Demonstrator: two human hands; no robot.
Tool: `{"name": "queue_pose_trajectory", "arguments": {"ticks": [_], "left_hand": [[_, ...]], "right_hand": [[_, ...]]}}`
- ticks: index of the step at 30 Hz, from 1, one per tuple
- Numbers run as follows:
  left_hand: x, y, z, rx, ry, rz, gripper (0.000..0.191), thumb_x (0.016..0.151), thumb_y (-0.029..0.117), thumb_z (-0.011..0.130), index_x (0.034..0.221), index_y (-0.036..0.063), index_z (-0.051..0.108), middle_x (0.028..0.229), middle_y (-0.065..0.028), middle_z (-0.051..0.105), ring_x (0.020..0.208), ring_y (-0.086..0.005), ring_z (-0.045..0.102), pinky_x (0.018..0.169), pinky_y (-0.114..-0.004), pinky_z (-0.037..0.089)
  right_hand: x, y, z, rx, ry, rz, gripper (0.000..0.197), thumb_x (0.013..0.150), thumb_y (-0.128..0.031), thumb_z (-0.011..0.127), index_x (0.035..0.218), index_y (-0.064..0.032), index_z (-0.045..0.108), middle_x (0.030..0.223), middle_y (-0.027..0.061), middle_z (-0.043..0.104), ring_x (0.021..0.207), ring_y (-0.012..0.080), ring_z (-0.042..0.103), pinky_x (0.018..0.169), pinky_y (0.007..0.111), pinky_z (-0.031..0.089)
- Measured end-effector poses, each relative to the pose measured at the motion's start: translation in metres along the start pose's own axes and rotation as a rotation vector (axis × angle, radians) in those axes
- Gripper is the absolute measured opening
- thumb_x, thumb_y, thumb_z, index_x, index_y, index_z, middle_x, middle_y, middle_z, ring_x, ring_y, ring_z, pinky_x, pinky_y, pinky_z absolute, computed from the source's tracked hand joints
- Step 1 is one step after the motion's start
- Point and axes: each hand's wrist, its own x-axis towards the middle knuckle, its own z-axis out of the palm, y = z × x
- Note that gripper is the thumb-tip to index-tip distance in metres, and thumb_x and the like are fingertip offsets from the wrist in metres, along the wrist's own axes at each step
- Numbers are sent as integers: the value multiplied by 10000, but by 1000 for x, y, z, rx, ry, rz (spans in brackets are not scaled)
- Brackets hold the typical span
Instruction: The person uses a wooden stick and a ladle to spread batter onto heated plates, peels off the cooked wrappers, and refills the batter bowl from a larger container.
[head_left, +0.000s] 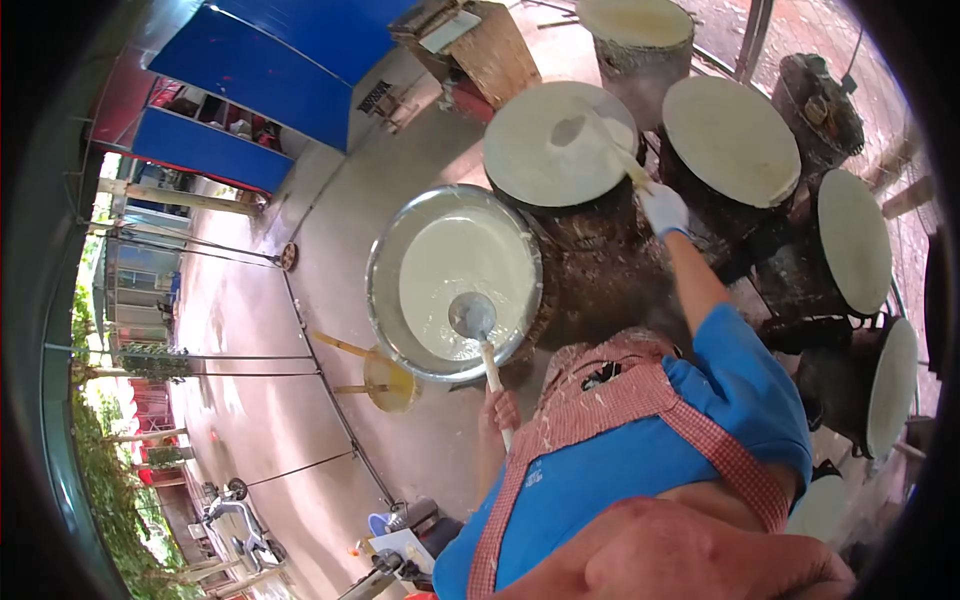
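My left hand (501, 412) is bare and wraps around the pale handle of a metal ladle (472, 315). The ladle's round bowl is at the near part of the white liquid (442, 259) inside a large steel basin (379, 300). My right hand (664, 210), in a white glove, grips the light-coloured handle of a long tool (636, 171). That tool reaches over the round white top of a dark drum (529, 161). Its far part is blurred, and a grey oval patch beside it may be its head.
Several more dark drums with round white tops (731, 142) curve around my right side. Beyond the basin, a yellowish container (394, 386) with sticks lies on the concrete floor (330, 232). A wooden cabinet (495, 52) stands at the back; a scooter (244, 521) is far left.
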Motion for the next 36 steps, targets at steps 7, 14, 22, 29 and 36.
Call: {"name": "queue_pose_trajectory", "arguments": {"ticks": [7,14,22,29,36], "left_hand": [[25,0,16,123,75,56,195,910,128,419,726,93,362,544,33,281,404,-43,261,328,-171,256],[54,-28,60,320,283,165,313,914,169,407,613,115,341,543,34,281,429,-68,267,383,-221,279],[84,-32,47,-47,220,5,268,897,118,399,639,116,330,517,41,281,384,-54,264,317,-186,250],[73,9,-21,-108,-223,-183,302,901,151,412,615,91,335,509,37,272,372,-48,261,304,-181,248],[60,34,20,65,-99,-155,343,908,181,399,580,96,345,493,25,293,355,-46,277,288,-180,257]], "right_hand": [[-42,84,35,-192,-215,-36,304,794,-435,511,913,-181,630,741,115,623,709,294,603,640,432,461],[17,15,13,-277,-206,-161,244,792,-371,531,808,-159,652,667,158,594,666,310,600,622,429,455],[136,54,16,2,-179,128,356,791,-349,484,990,-73,589,913,181,600,841,344,569,710,405,441],[67,13,43,719,-299,521,280,732,-302,622,904,-84,660,537,36,462,406,132,428,377,297,361],[54,51,25,843,-104,418,259,729,-237,635,890,-36,657,563,16,530,417,98,453,379,273,342]]}}
